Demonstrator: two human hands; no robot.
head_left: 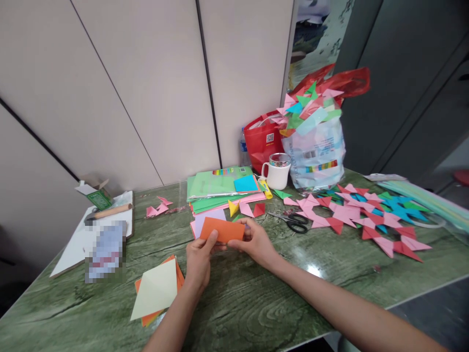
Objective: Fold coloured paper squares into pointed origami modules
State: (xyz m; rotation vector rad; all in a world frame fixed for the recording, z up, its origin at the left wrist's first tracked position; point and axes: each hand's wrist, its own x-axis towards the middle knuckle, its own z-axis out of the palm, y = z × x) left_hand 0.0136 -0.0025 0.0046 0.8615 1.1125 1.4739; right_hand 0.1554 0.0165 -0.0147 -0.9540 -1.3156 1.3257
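Note:
Between both hands, above the table, is an orange sheet of paper (223,230), a long rectangle that looks folded. My left hand (200,259) grips its left end, thumb on the near face. At the right end, my right hand (254,242) pinches the lower edge between thumb and fingers. Just behind it lies a lilac sheet (208,220) on pink paper. A stack of pale yellow paper (157,288) over orange sheets rests beside my left forearm. Folded pieces in yellow (233,208), pink and red lie beyond my right hand, near black-handled scissors (295,223).
Many joined folded paper pieces (344,212) spread over the right side. Behind stand a white mug (277,171), a red bag (264,142) and a plastic bag (317,156) full of folded paper. Packs of coloured paper (220,186) lie at the back; a hammer (110,211) rests on a white board at left.

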